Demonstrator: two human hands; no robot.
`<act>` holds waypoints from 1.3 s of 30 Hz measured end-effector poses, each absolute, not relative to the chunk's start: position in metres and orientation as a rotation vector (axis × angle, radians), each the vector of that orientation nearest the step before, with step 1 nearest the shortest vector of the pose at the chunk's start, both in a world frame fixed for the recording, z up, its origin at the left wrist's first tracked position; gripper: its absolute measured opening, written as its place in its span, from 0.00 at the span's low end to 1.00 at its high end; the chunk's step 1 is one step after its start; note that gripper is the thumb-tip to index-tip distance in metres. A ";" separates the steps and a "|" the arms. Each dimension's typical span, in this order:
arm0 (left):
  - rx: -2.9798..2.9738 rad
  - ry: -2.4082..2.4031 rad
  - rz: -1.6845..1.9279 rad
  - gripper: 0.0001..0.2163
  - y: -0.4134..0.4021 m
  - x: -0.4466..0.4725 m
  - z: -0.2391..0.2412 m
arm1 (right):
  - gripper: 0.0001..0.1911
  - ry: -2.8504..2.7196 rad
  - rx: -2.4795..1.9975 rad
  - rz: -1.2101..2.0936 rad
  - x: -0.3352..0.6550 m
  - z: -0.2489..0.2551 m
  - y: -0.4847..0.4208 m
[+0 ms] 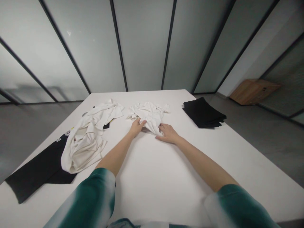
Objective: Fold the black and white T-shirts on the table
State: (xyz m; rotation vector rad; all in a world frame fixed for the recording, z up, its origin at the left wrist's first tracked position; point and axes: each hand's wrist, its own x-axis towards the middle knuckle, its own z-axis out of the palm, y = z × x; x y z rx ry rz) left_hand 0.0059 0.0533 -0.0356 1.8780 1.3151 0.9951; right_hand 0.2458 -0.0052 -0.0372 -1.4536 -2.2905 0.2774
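Note:
A crumpled white garment (152,114), perhaps a T-shirt, lies in front of me near the middle of the table. My left hand (137,127) is closed on its near left edge, with the thumb over the cloth. A small shadow shows under that edge. At the near right edge, my right hand (168,133) rests with its fingers against the fabric and its thumb stretched out apart on the tabletop. The fingertips of both hands are partly hidden by folds.
On the left of the white table (152,177), a heap of white clothing (86,139) lies partly over black garments (45,164). A neat stack of folded black cloth (203,112) sits at the right edge. A wooden cabinet (254,91) stands beyond, by frosted glass panels (144,44).

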 end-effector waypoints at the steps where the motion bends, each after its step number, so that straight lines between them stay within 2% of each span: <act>1: 1.795 1.255 1.044 0.17 0.054 0.007 -0.035 | 0.21 -2.277 -1.451 0.323 0.244 -0.038 -0.009; 3: 1.644 1.156 1.084 0.17 0.054 0.009 -0.035 | 0.18 -2.129 -1.439 0.520 0.241 -0.037 -0.010; 6: 1.543 1.091 1.049 0.19 0.054 0.009 -0.035 | 0.18 -1.617 -1.389 0.904 0.240 -0.033 -0.004; 10: 1.738 1.017 0.941 0.26 0.049 0.010 -0.041 | 0.16 -0.921 -1.176 1.375 0.244 -0.026 0.001; 14: 1.885 1.043 0.919 0.25 0.042 0.016 -0.046 | 0.12 -0.799 -1.065 1.695 0.248 -0.024 -0.005; 17: 1.846 1.068 0.966 0.16 0.041 0.018 -0.045 | 0.09 -0.904 -1.091 1.819 0.249 -0.027 -0.009; 22: 1.525 1.227 1.230 0.12 0.053 0.010 -0.037 | 0.12 -0.812 -1.074 1.635 0.259 -0.026 0.000; 27: 1.373 1.190 1.420 0.16 0.058 0.002 -0.030 | 0.17 -0.691 -0.963 1.328 0.277 -0.029 0.017; 30: 1.431 1.248 1.412 0.18 0.057 0.001 -0.027 | 0.18 -0.739 -1.031 1.178 0.283 -0.039 0.024; 35: 1.650 1.631 1.430 0.12 0.054 -0.004 -0.023 | 0.21 -0.899 -1.288 0.905 0.290 -0.055 0.026; 39: 1.910 1.684 1.100 0.17 0.047 -0.003 -0.025 | 0.23 -1.008 -1.395 0.866 0.287 -0.057 0.022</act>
